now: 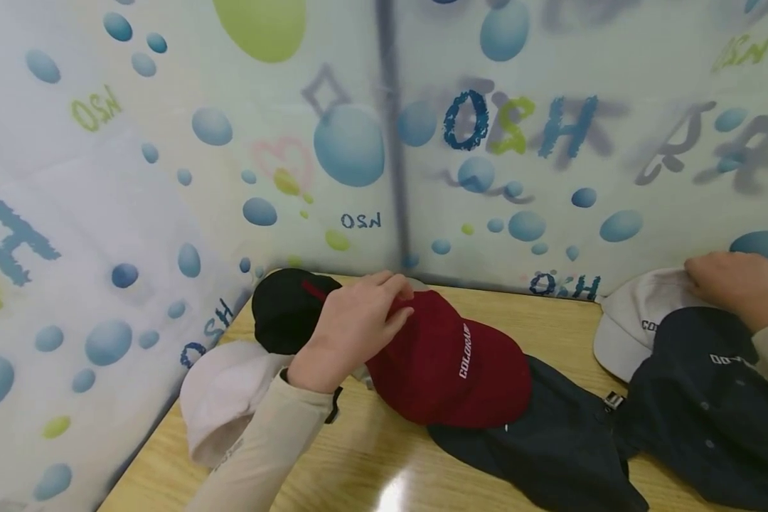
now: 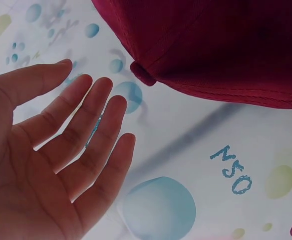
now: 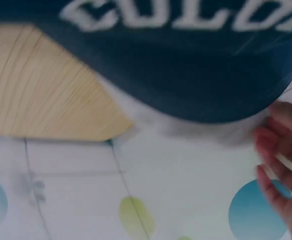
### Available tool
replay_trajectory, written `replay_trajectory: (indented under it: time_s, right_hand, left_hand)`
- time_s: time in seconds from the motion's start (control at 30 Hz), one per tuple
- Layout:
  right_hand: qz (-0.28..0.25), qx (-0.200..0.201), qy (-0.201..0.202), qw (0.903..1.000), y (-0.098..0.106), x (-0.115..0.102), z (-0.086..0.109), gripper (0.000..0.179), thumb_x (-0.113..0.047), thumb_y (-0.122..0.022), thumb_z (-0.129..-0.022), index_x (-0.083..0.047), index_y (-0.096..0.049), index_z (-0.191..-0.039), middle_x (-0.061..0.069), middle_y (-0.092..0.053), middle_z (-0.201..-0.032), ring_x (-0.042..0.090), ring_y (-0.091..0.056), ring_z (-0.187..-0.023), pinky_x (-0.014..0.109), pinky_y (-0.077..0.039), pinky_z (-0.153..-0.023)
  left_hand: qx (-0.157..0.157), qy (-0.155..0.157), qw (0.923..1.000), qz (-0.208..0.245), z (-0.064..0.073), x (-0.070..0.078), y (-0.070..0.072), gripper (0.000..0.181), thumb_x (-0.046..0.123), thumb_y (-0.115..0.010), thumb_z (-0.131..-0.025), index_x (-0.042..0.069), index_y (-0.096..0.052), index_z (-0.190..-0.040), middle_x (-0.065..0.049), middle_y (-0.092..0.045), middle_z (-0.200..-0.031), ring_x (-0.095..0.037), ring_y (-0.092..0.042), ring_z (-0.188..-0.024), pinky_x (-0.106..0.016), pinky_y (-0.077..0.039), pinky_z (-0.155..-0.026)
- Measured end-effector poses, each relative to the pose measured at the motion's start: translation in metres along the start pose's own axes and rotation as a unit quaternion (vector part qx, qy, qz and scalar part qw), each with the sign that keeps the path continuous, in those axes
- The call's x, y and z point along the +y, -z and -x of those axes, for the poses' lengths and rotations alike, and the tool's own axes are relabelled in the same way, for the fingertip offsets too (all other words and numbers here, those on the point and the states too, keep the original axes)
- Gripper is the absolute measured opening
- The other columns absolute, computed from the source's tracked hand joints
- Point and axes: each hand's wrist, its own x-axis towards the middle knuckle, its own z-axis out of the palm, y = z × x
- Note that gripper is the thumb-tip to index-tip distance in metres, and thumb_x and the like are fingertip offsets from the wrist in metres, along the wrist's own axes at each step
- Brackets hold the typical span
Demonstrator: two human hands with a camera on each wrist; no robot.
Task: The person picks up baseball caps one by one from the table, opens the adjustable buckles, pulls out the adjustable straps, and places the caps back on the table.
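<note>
Beside the crown of a maroon cap (image 1: pixel 435 363) lettered "COLORADO" is my left hand (image 1: pixel 358 327). In the left wrist view the fingers (image 2: pixel 81 127) are extended and loosely spread, apart from the maroon cap (image 2: pixel 210 45). My right hand (image 1: pixel 739 284), at the far right, has its fingers curled at the edge of a light grey cap (image 1: pixel 633 313) and seems to pinch it. A navy cap (image 1: pixel 691 384) stands in front of that grey cap. In the right wrist view the right hand (image 3: pixel 285 155) is blurred and the navy cap hides its contact.
A black cap (image 1: pixel 288 309) with red trim and a pale cap (image 1: pixel 227 398) sit at the left of the wooden table (image 1: pixel 352 455). Dark cloth (image 1: pixel 537 441) with a metal buckle (image 1: pixel 613 402) lies under the maroon brim. A patterned curtain (image 1: pixel 422 213) rises behind the table.
</note>
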Motion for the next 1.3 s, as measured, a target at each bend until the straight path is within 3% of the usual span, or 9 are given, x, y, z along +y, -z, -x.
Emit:
replay_trajectory:
  time_s: [0.1, 0.2, 0.37, 0.43, 0.53, 0.7, 0.97, 1.1, 1.3]
  right_hand:
    - [0.041, 0.088, 0.079, 0.9921, -0.005, 0.003, -0.001, 0.028, -0.004, -0.082, -0.074, -0.007, -0.055, -0.081, 0.009, -0.053, -0.076, 0.028, -0.053, -0.069, 0.046, -0.049, -0.062]
    - [0.044, 0.125, 0.104, 0.9856, -0.008, 0.004, 0.0, 0.038, -0.003, -0.087, -0.068, -0.007, -0.058, -0.093, 0.014, -0.057, -0.092, 0.033, -0.056, -0.08, 0.051, -0.052, -0.069]
    - [-0.028, 0.047, 0.027, 0.9982, -0.003, 0.006, 0.006, 0.041, 0.001, -0.077, -0.078, 0.006, -0.054, -0.112, 0.027, -0.064, -0.099, 0.037, -0.063, -0.076, 0.054, -0.053, -0.067]
    - [-0.043, 0.026, 0.004, 0.9987, -0.002, 0.006, 0.009, 0.042, 0.002, -0.075, -0.079, 0.01, -0.053, -0.113, 0.029, -0.065, -0.097, 0.037, -0.063, -0.072, 0.054, -0.053, -0.067]
    - [-0.045, 0.028, -0.003, 0.9986, 0.001, 0.004, 0.014, 0.03, 0.003, -0.074, -0.079, 0.009, -0.059, -0.104, 0.023, -0.065, -0.087, 0.034, -0.061, -0.069, 0.053, -0.053, -0.065]
    - [-0.041, 0.059, -0.012, 0.9974, 0.011, 0.0, 0.023, 0.009, 0.002, -0.071, -0.083, 0.005, -0.063, -0.086, 0.015, -0.061, -0.077, 0.03, -0.058, -0.064, 0.051, -0.053, -0.064]
    - [-0.062, 0.096, -0.058, 0.9917, 0.053, -0.01, 0.028, 0.01, 0.002, -0.071, -0.084, 0.007, -0.063, -0.088, 0.019, -0.063, -0.078, 0.034, -0.057, -0.066, 0.054, -0.052, -0.065]
    - [-0.051, 0.155, -0.072, 0.984, 0.078, -0.017, 0.031, 0.007, 0.004, -0.069, -0.085, 0.008, -0.064, -0.089, 0.024, -0.065, -0.079, 0.042, -0.054, -0.073, 0.057, -0.048, -0.071]
    - [-0.071, 0.256, -0.061, 0.962, 0.116, -0.028, 0.037, 0.005, 0.008, -0.064, -0.088, 0.008, -0.064, -0.092, 0.031, -0.066, -0.089, 0.045, -0.054, -0.075, 0.06, -0.045, -0.079]
  left_hand:
    - [-0.004, 0.007, 1.0, 0.001, 0.0, 0.0, 0.002, 0.019, 0.028, -0.073, -0.092, 0.018, -0.069, -0.107, 0.001, -0.071, -0.1, -0.015, -0.064, -0.078, -0.03, -0.058, -0.066]
    - [-0.007, 0.009, 0.9999, 0.001, 0.0, 0.001, 0.003, 0.019, 0.028, -0.073, -0.092, 0.017, -0.068, -0.107, 0.0, -0.07, -0.099, -0.015, -0.064, -0.078, -0.03, -0.057, -0.065]
    - [-0.008, 0.005, 0.9999, 0.006, 0.0, 0.002, 0.004, 0.018, 0.027, -0.072, -0.092, 0.017, -0.068, -0.106, 0.0, -0.069, -0.097, -0.015, -0.062, -0.076, -0.03, -0.056, -0.063]
    - [-0.006, 0.004, 0.9999, 0.008, 0.0, 0.003, 0.004, 0.018, 0.027, -0.072, -0.092, 0.017, -0.068, -0.106, 0.0, -0.069, -0.097, -0.015, -0.062, -0.076, -0.03, -0.056, -0.063]
    - [-0.007, 0.004, 0.9999, 0.011, 0.0, 0.005, 0.004, 0.018, 0.027, -0.072, -0.092, 0.017, -0.068, -0.106, 0.0, -0.069, -0.098, -0.015, -0.063, -0.076, -0.03, -0.057, -0.064]
    - [-0.016, 0.011, 0.9997, 0.015, 0.001, 0.008, 0.005, 0.018, 0.027, -0.072, -0.092, 0.017, -0.068, -0.107, -0.001, -0.069, -0.099, -0.015, -0.062, -0.077, -0.03, -0.057, -0.065]
    - [-0.009, 0.015, 0.9995, 0.025, 0.006, 0.013, 0.003, 0.017, 0.027, -0.073, -0.091, 0.019, -0.069, -0.106, 0.001, -0.07, -0.099, -0.013, -0.063, -0.078, -0.03, -0.058, -0.067]
    - [0.008, -0.004, 0.9995, 0.032, 0.007, 0.017, 0.001, 0.015, 0.027, -0.073, -0.092, 0.018, -0.068, -0.104, 0.001, -0.07, -0.098, -0.013, -0.064, -0.076, -0.03, -0.057, -0.065]
    - [0.016, -0.021, 0.999, 0.035, 0.005, 0.023, -0.002, 0.015, 0.026, -0.073, -0.091, 0.017, -0.068, -0.101, 0.002, -0.07, -0.096, -0.013, -0.064, -0.075, -0.029, -0.055, -0.063]
